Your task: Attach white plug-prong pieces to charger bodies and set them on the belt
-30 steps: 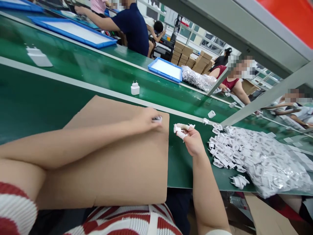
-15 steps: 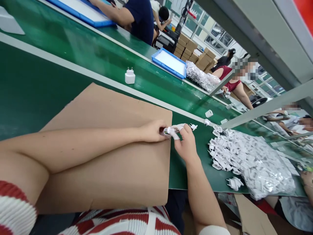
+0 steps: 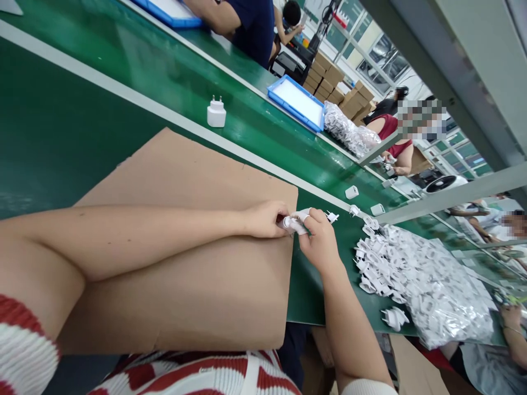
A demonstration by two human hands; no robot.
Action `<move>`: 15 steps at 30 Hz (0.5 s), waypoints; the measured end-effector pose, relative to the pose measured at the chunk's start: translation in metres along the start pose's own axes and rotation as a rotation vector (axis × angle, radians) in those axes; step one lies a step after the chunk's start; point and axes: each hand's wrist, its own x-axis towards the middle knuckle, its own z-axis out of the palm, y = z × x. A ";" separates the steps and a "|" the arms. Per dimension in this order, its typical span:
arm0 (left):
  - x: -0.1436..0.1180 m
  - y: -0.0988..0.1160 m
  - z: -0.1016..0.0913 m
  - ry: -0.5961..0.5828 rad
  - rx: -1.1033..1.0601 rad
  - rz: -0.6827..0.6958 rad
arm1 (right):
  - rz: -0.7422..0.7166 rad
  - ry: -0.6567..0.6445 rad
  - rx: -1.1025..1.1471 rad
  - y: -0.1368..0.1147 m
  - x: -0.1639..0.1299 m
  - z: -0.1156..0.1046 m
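My left hand (image 3: pixel 265 219) is closed around a small white charger housing (image 3: pixel 286 222), over the right edge of a brown cardboard sheet (image 3: pixel 185 285). At the other end of the housing, my right hand (image 3: pixel 321 241) pinches with white-covered fingertips; the fingers hide most of the part. A white two-pin plug piece (image 3: pixel 332 217) lies just beyond my right hand. Further right, many similar plug pieces (image 3: pixel 373 258) spill from a clear plastic bag (image 3: pixel 448 296).
A white charger (image 3: pixel 216 113) stands pins-up on the green belt (image 3: pixel 164 82) across from me. More housings (image 3: pixel 351 192) lie along it. Beyond are a blue tray (image 3: pixel 296 103), another bag of parts (image 3: pixel 348 129) and co-workers. A grey metal beam (image 3: pixel 461 189) slants across the right side.
My hands stay together at the housing, whose open end has turned and shows less of its inside. The camera view has shifted slightly. A co-worker in red across the belt has drawn in an arm.
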 end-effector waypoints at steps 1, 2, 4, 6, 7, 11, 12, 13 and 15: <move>0.000 0.000 0.000 -0.002 0.004 0.000 | 0.002 0.021 -0.011 -0.001 -0.001 0.001; 0.001 0.000 0.000 -0.004 0.009 -0.002 | 0.004 0.041 -0.021 -0.002 -0.003 0.002; 0.001 0.000 0.000 -0.007 0.018 -0.016 | 0.000 0.065 -0.037 -0.005 -0.004 0.003; 0.001 0.001 0.000 -0.009 0.020 -0.037 | -0.012 0.066 -0.053 -0.005 -0.003 0.003; 0.001 0.001 0.000 -0.011 0.016 -0.046 | -0.018 0.063 -0.060 -0.005 -0.002 0.003; 0.000 0.004 -0.001 -0.024 0.012 -0.036 | -0.049 0.035 -0.059 -0.003 0.001 0.001; 0.000 0.004 -0.001 -0.025 0.009 -0.032 | -0.054 0.033 -0.055 -0.003 0.001 0.001; 0.000 0.004 -0.001 -0.028 0.006 -0.030 | -0.054 0.036 -0.053 -0.003 0.001 0.000; 0.000 0.005 -0.002 -0.031 0.008 -0.028 | -0.042 0.049 -0.051 -0.003 0.000 0.000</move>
